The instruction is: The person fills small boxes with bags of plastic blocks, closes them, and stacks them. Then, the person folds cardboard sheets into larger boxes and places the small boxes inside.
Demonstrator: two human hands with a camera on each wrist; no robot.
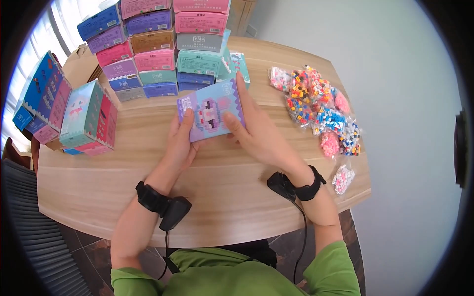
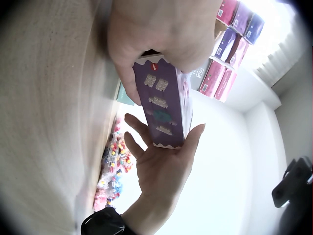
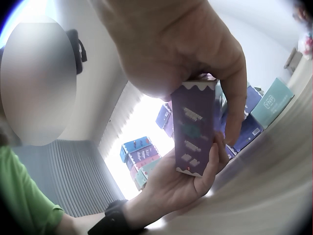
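Note:
A small purple and light-blue box (image 1: pixel 212 111) with a pixel figure on its front is held above the table between both hands. The left hand (image 1: pixel 180 140) grips its left end, thumb on the front face. At the right end is the right hand (image 1: pixel 259 130), thumb on the front and fingers behind or along the edge. In the left wrist view the purple side (image 2: pixel 159 105) of the box faces the camera, the left hand (image 2: pixel 164 36) curled over one end. The right wrist view shows the right hand (image 3: pixel 186 54) around the other end of the box (image 3: pixel 193 129).
Stacks of coloured boxes (image 1: pixel 153 61) stand at the back left of the wooden table (image 1: pixel 222 197). More boxes (image 1: pixel 81 116) stand at the far left. Several clear bags of small coloured bricks (image 1: pixel 328 118) lie at the right. Cables hang from both wrist cameras.

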